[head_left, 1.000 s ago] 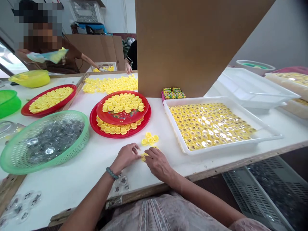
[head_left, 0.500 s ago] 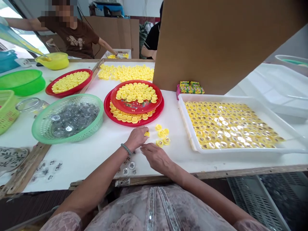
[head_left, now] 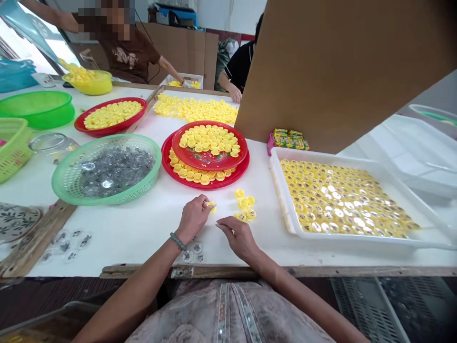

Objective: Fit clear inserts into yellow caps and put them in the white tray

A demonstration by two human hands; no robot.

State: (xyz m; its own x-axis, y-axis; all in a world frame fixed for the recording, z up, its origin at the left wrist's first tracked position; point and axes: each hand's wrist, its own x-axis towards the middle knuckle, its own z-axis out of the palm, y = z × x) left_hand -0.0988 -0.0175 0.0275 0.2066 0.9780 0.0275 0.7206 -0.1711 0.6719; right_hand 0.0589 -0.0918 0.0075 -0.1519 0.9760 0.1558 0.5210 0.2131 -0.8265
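Between thumb and fingers, my left hand (head_left: 193, 215) pinches a small round yellow plastic piece (head_left: 212, 207). My right hand (head_left: 240, 234) is a little to the right, thumb and forefinger pressed together; whatever is in that pinch is too small to make out. Just beyond the right hand lie several yellow pieces (head_left: 244, 204), the nearest bearing dark printed marks. Clear round discs with dark prints (head_left: 196, 247) rest on the white table (head_left: 271, 255) below my left wrist, partly hidden by it. Two stacked red plates (head_left: 210, 162) heaped with yellow pieces stand beyond my hands.
A green basket (head_left: 60, 183) of clear parts stands left. At right, a white tray (head_left: 276, 190) holds rows of finished-looking yellow pieces. Small colourful packs (head_left: 289, 139) sit by a tall cardboard sheet (head_left: 321, 71). Across the table, one person (head_left: 124, 52) handles a blue bag; another (head_left: 241, 66) reaches in.
My hands have drawn slightly apart, and the yellow piece in my left hand shows more. The view has shifted. Across the table, yellow pieces have poured from the bag into the yellow bowl.
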